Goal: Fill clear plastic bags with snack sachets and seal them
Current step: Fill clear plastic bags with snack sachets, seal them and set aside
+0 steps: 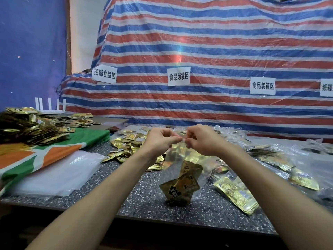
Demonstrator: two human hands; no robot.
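Two grips, left hand (160, 139) and right hand (200, 140), pinch the mouth of a thin clear plastic bag (171, 168); below them gold foil sachets (182, 188) sag near the speckled desk (144, 193). Uneven pressing could leave gaps in the seal.

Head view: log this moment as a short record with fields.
left grip: pinches the top edge of the clear bag
right grip: pinches the same edge, beside the left
bag contents: gold sachets, at the bottom
bag position: hangs upright from both grips over the table
loose sachets: heaped on the table behind the bag
empty bags: stacked at the left
seal: cannot tell if closed
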